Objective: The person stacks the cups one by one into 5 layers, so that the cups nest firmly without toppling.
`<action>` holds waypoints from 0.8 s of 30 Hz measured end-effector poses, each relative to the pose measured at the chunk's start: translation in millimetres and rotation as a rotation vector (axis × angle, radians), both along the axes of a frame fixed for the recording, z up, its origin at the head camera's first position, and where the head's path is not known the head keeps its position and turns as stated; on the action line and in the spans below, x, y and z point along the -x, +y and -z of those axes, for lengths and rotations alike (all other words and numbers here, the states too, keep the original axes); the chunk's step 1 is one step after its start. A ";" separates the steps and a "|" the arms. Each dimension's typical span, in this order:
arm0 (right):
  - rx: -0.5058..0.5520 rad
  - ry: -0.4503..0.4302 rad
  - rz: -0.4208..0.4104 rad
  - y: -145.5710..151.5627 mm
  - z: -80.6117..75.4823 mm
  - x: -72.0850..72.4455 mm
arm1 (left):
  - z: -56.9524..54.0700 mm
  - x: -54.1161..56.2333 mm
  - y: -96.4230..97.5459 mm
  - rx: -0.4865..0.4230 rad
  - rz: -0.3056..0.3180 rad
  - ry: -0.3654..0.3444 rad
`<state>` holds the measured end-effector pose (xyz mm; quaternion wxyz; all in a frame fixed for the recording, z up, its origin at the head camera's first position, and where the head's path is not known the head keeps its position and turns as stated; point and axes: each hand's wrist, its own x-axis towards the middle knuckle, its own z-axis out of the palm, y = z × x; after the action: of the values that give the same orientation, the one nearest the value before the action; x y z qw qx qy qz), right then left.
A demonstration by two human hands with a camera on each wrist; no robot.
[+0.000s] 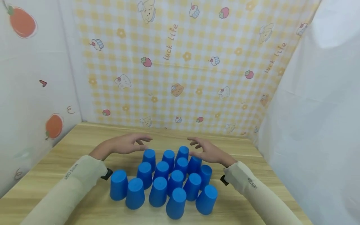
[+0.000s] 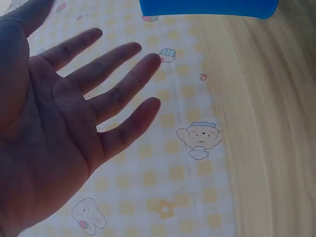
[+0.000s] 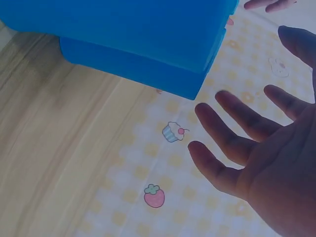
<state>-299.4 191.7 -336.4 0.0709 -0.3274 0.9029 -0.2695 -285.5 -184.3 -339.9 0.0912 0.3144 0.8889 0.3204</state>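
Note:
Several blue plastic cups (image 1: pixel 160 190) stand upside down in a loose cluster of rows on the table, their flat bases facing up. My left hand (image 1: pixel 127 143) hovers at the far left of the cluster, beside a back cup (image 1: pixel 149 157), fingers spread and holding nothing. Opposite it, my right hand (image 1: pixel 209 150) hangs near the back right cups (image 1: pixel 194 165), its thumb overlapping one of them in the head view. Both palms face inward. The left wrist view has a cup edge (image 2: pixel 210 7) at its top; larger blue cup walls (image 3: pixel 133 39) fill the right wrist view's upper left.
The wooden table (image 1: pixel 92 137) reaches back to a yellow checked cloth (image 1: pixel 168 78) with cartoon prints. White cloth hangs at the left (image 1: pixel 36 78) and the right (image 1: pixel 315 125). A dark strap piece (image 1: pixel 107 174) shows at the left cuff.

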 end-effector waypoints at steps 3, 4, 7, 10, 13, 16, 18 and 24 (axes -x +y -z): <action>0.016 -0.015 -0.041 -0.7 -0.7 1.0 | 2.5 2.6 -0.1 -0.005 0.019 -0.008; 0.018 -0.017 -0.055 -1.1 -1.0 1.3 | 3.3 3.3 0.1 -0.007 0.024 -0.020; 0.025 -0.021 -0.084 -2.1 0.7 2.1 | 6.6 5.1 1.0 -0.008 0.047 -0.055; 0.040 -0.023 -0.093 -2.7 4.6 2.3 | 11.1 6.6 2.7 -0.009 0.050 -0.091; 0.051 -0.022 -0.076 -3.1 10.7 3.9 | 16.1 8.0 5.1 -0.002 0.049 -0.110; 0.050 -0.015 -0.045 -3.6 16.2 6.0 | 20.5 9.6 8.8 0.014 0.041 -0.116; 0.049 -0.014 -0.028 -4.3 19.3 7.8 | 22.5 10.3 11.6 0.029 0.033 -0.102; 0.089 -0.034 -0.006 -6.3 25.9 13.1 | 24.3 13.4 17.9 0.066 0.004 -0.037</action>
<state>-312.5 185.4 -362.3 0.0723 -0.3281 0.8877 -0.3149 -299.0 -166.4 -364.2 0.1188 0.3070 0.8965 0.2966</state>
